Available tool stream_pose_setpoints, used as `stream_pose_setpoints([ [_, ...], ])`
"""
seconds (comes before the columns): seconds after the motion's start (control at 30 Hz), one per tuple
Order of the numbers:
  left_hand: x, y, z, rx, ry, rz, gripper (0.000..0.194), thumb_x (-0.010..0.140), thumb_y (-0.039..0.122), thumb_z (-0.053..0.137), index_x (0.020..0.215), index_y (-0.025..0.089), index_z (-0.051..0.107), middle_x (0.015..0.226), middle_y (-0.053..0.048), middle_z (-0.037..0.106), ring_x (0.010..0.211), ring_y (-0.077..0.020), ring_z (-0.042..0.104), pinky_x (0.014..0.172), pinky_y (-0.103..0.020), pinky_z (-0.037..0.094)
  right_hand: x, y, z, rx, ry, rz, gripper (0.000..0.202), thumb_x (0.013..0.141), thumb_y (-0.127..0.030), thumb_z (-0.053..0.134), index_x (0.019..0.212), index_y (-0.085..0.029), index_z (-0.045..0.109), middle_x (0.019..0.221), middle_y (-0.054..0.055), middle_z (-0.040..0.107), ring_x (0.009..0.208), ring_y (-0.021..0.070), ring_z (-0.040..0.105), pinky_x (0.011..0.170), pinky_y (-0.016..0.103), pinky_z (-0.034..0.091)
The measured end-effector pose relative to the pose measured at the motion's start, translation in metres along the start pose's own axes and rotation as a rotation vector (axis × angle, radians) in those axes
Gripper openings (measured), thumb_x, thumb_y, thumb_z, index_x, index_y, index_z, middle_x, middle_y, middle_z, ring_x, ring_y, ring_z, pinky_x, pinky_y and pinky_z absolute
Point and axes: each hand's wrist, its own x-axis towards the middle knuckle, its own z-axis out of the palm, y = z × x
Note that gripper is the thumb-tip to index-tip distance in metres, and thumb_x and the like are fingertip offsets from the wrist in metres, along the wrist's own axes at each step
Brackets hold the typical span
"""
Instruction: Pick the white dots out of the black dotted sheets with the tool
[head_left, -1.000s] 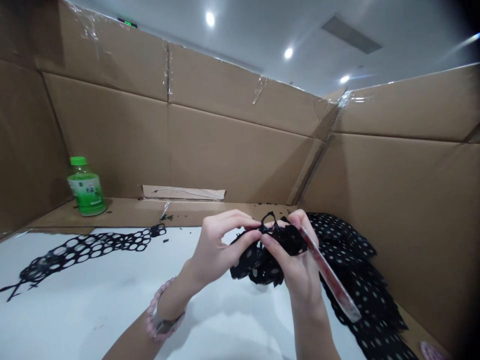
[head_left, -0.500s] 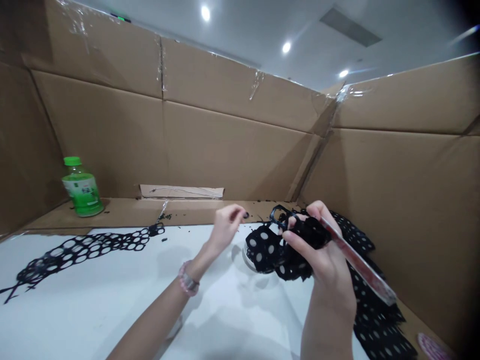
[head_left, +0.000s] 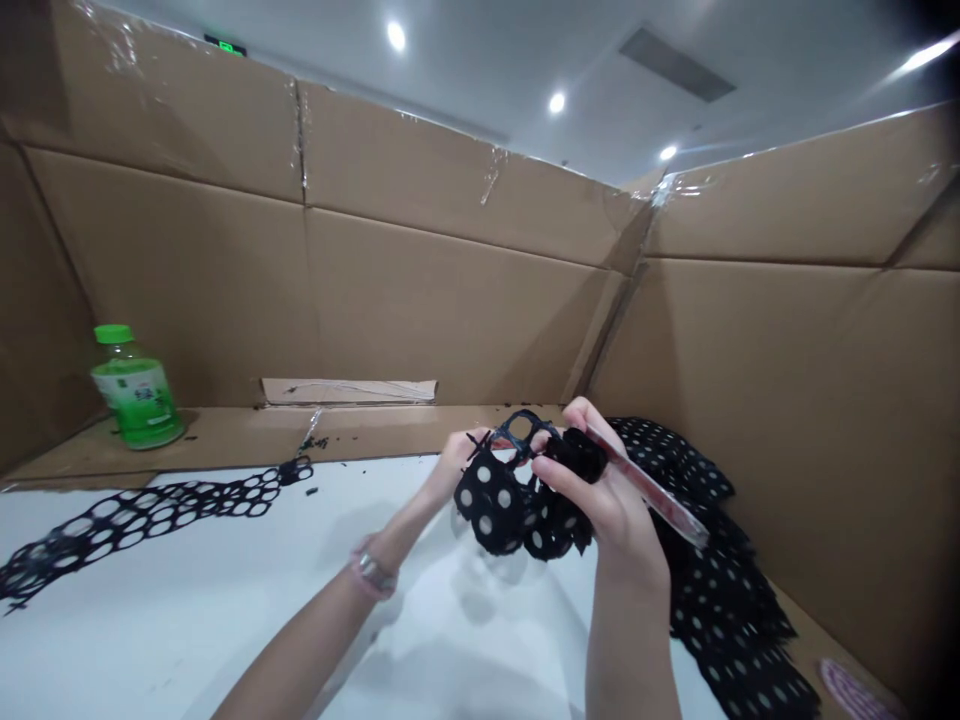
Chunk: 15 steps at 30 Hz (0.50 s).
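My right hand (head_left: 619, 490) is closed around a crumpled bunch of black sheet with pale round dots (head_left: 491, 500). Black open loops (head_left: 520, 430) stick up from the bunch. The same hand also holds a long flat reddish bar with a clear edge (head_left: 660, 495), slanting down to the right; its kind is unclear. My left hand (head_left: 454, 465) is at the bunch's left edge with its fingers curled. Its fingertips are mostly hidden behind the black material, so I cannot make out what they grip. A bracelet (head_left: 373, 572) circles the left wrist.
Black dotted sheets (head_left: 731, 590) lie piled on the right. A black mesh strip of round holes (head_left: 165, 510) stretches over the white tabletop (head_left: 225, 620) at left. A green bottle (head_left: 142, 400) stands at the back left. Cardboard walls (head_left: 450, 300) enclose the table; small black scraps lie along the back.
My left hand, which was apart with a small dark bit at its fingertips, is now against the dotted bunch. The bunch and right hand have shifted left in view, as the camera turned slightly right.
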Motion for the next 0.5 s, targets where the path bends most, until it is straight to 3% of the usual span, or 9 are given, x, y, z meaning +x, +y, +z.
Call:
stream_pose_setpoints([
  [0.07,-0.004,0.017,-0.018,-0.058,-0.093,-0.022,0.066,0.079,0.074,0.043,0.07,0.014,0.07,0.069,-0.009,0.072,0.078,-0.0266,0.068,0.069,-0.032,0.052,0.004,0.003,0.003,-0.012,-0.033,0.014,0.044,0.075,-0.024,0.076,0.081,-0.027,0.033,0.076,-0.007,0.064,0.067,0.012,0.063,0.064,0.024,0.049],
  [0.13,-0.012,0.033,-0.038,-0.104,-0.152,-0.04,0.054,0.072,0.068,0.062,0.072,0.014,0.068,0.068,-0.007,0.07,0.071,-0.0224,0.066,0.064,-0.028,0.05,0.007,0.006,0.006,-0.042,-0.042,0.037,0.047,0.072,-0.024,0.079,0.079,-0.026,0.032,0.075,-0.007,0.063,0.065,0.0113,0.06,0.064,0.024,0.048],
  [0.17,-0.017,0.04,-0.048,-0.118,-0.114,-0.032,0.045,0.068,0.058,0.072,0.072,0.014,0.066,0.069,-0.005,0.069,0.068,-0.0194,0.064,0.064,-0.026,0.048,0.009,0.008,0.006,-0.052,-0.033,0.046,0.05,0.069,-0.024,0.081,0.079,-0.026,0.032,0.077,-0.007,0.063,0.064,0.0107,0.059,0.063,0.023,0.047],
  [0.23,-0.026,0.052,-0.068,-0.122,0.107,0.02,0.033,0.062,0.041,0.083,0.072,0.016,0.064,0.069,-0.001,0.067,0.064,-0.0144,0.06,0.061,-0.021,0.045,0.012,0.012,0.005,-0.036,-0.014,0.075,0.058,0.062,-0.024,0.086,0.079,-0.026,0.031,0.086,-0.005,0.064,0.065,0.0102,0.058,0.061,0.022,0.046],
  [0.33,-0.038,0.066,-0.096,-0.055,0.453,0.093,0.031,0.061,0.037,0.083,0.072,0.017,0.063,0.064,0.003,0.063,0.059,-0.0107,0.055,0.056,-0.017,0.041,0.015,0.019,-0.001,0.001,-0.072,0.119,0.066,0.052,-0.022,0.09,0.08,-0.027,0.031,0.093,-0.003,0.059,0.076,0.0132,0.062,0.063,0.024,0.05],
  [0.4,-0.044,0.071,-0.111,0.018,0.508,0.094,0.027,0.064,0.035,0.082,0.072,0.016,0.064,0.063,0.004,0.062,0.059,-0.0093,0.054,0.055,-0.016,0.04,0.015,0.022,-0.004,-0.029,-0.163,0.146,0.063,0.053,-0.02,0.089,0.08,-0.027,0.033,0.087,-0.004,0.054,0.082,0.0154,0.063,0.064,0.024,0.051],
  [0.5,-0.055,0.075,-0.133,0.087,0.496,0.073,0.021,0.068,0.031,0.079,0.074,0.016,0.066,0.067,0.004,0.065,0.063,-0.0091,0.056,0.058,-0.015,0.041,0.016,0.025,-0.006,-0.016,-0.272,0.19,0.059,0.057,-0.021,0.088,0.08,-0.026,0.033,0.081,-0.005,0.051,0.077,0.015,0.063,0.06,0.024,0.051],
])
